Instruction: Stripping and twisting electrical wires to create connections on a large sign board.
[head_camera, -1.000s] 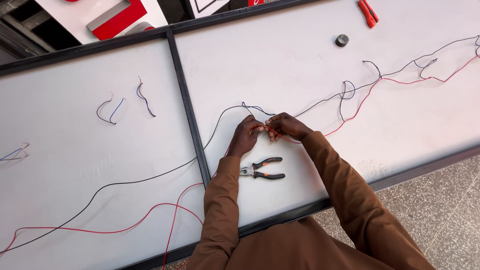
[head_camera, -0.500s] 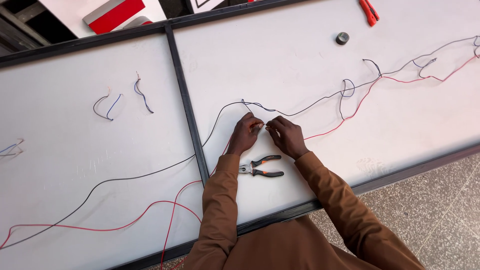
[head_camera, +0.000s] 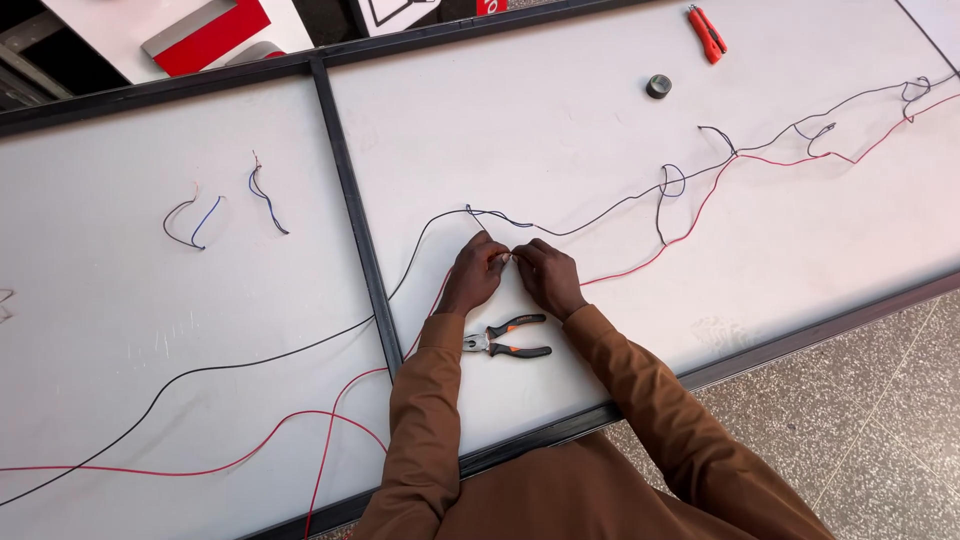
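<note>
Together our left hand (head_camera: 474, 276) and right hand (head_camera: 548, 277) pinch the red wire (head_camera: 660, 252) ends between closed fingertips on the white tabletop (head_camera: 560, 130), just above the orange-handled pliers (head_camera: 507, 338).

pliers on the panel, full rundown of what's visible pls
The pliers are combination type, with bare grey metal jaws and handles in black grips with orange accents. They lie flat on the white panel, jaws pointing left and handles spread apart to the right. They sit just below the left hand and right hand, between the two brown sleeves. Neither hand touches them; only the panel does.
</note>
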